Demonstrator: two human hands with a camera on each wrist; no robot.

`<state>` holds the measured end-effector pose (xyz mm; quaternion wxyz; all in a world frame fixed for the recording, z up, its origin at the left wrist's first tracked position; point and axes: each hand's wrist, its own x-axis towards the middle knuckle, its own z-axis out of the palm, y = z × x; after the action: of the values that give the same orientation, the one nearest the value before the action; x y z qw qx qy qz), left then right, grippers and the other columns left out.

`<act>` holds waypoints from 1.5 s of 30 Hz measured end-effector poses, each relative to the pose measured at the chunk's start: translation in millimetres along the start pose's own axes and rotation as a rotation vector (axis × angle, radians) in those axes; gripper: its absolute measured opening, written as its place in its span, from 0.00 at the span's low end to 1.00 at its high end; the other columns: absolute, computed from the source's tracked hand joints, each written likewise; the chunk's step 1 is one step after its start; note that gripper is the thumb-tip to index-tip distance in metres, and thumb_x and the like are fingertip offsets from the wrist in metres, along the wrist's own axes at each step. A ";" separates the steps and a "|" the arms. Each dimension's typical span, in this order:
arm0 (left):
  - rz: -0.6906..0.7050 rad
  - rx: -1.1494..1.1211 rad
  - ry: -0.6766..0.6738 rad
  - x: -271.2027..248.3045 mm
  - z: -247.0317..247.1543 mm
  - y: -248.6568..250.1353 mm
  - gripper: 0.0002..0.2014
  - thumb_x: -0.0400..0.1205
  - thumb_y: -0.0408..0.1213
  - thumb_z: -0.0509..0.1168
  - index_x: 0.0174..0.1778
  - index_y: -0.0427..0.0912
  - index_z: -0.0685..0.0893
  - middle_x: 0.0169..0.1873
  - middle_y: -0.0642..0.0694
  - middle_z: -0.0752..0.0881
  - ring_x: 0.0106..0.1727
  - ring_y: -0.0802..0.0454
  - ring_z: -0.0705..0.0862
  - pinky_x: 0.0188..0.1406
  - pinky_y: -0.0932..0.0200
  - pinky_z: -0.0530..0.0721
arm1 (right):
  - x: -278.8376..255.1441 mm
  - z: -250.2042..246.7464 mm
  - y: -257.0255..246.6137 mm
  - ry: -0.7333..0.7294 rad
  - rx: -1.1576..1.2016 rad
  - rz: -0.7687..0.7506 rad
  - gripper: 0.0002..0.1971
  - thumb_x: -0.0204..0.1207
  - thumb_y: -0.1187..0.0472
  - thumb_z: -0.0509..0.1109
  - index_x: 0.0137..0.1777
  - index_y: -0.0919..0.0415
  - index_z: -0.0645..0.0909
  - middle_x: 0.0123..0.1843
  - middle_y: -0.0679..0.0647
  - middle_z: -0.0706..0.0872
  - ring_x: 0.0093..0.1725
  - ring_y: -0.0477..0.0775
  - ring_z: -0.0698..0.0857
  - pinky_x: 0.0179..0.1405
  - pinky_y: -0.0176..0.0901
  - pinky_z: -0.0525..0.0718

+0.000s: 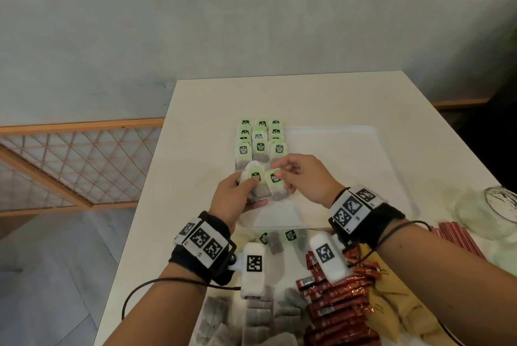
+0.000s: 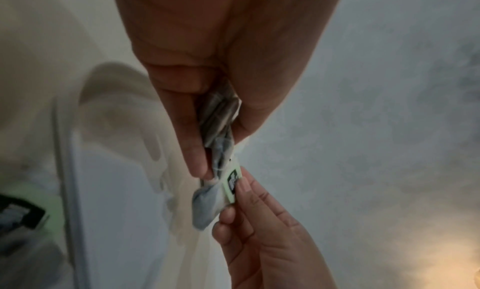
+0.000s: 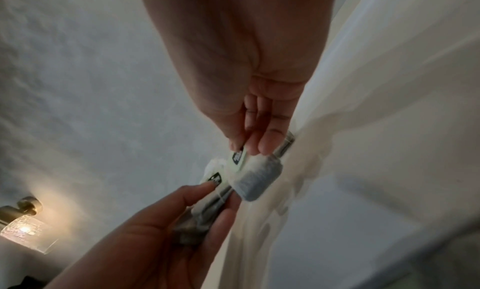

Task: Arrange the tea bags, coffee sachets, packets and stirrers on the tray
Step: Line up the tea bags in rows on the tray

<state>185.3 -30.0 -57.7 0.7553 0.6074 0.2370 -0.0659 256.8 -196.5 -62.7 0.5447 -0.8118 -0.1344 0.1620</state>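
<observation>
Above the near left corner of the white tray (image 1: 349, 155), my left hand (image 1: 237, 194) grips a small stack of tea bags (image 1: 256, 186) with green tags. My right hand (image 1: 296, 177) pinches the green tag of one tea bag (image 1: 275, 184) right beside that stack. In the left wrist view the stack (image 2: 221, 117) sits between thumb and fingers, and the single bag (image 2: 207, 205) hangs from the other hand's pinch. The right wrist view shows the pinched bag (image 3: 255, 180). Three rows of tea bags (image 1: 261, 138) lie on the tray's left side.
Loose tea bags (image 1: 275, 240) lie just before the tray. Red coffee sachets (image 1: 335, 306) and brown packets (image 1: 397, 303) are heaped at the table's near edge. Red stirrers (image 1: 458, 239) and a glass jar (image 1: 489, 211) sit at the right. The table's left edge is close.
</observation>
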 end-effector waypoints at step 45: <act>0.073 -0.007 -0.039 -12.2 11.2 -7.5 0.10 0.83 0.38 0.69 0.57 0.39 0.87 0.47 0.42 0.90 0.44 0.51 0.90 0.44 0.51 0.92 | -19.2 -1.2 -4.6 0.035 0.078 0.080 0.06 0.77 0.62 0.75 0.48 0.64 0.88 0.34 0.53 0.87 0.30 0.46 0.82 0.32 0.38 0.83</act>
<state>174.8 -44.8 -57.4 0.7638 0.6117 0.2000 -0.0493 239.7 -203.4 -55.7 0.5713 -0.7974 -0.0858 0.1744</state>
